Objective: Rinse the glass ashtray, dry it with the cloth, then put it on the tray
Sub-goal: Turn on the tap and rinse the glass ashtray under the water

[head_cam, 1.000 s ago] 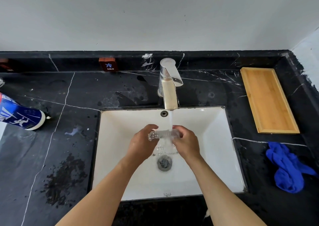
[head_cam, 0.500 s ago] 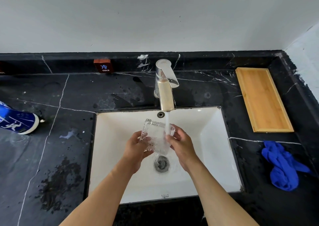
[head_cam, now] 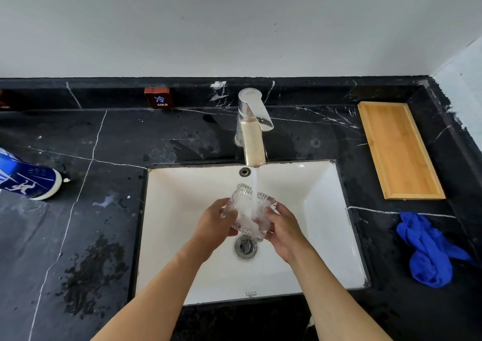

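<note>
The clear cut-glass ashtray (head_cam: 247, 210) is held over the white sink (head_cam: 320, 210), tilted with its hollow facing me, and the water stream from the faucet (head_cam: 251, 132) runs into it. My left hand (head_cam: 216, 226) grips its left edge and my right hand (head_cam: 283, 230) grips its right edge. A crumpled blue cloth (head_cam: 427, 252) lies on the black counter right of the sink. The empty bamboo tray (head_cam: 399, 150) sits at the back right.
A blue and white container (head_cam: 26, 181) lies on its side at the left edge of the wet black marble counter (head_cam: 78, 236). A small "COLD" sign (head_cam: 159, 98) stands against the back ledge. The drain (head_cam: 245, 246) is just below the hands.
The ashtray went from edge-on under the stream to tilted up with its hollow toward me, and both hands shifted slightly lower in the sink. Water keeps running.
</note>
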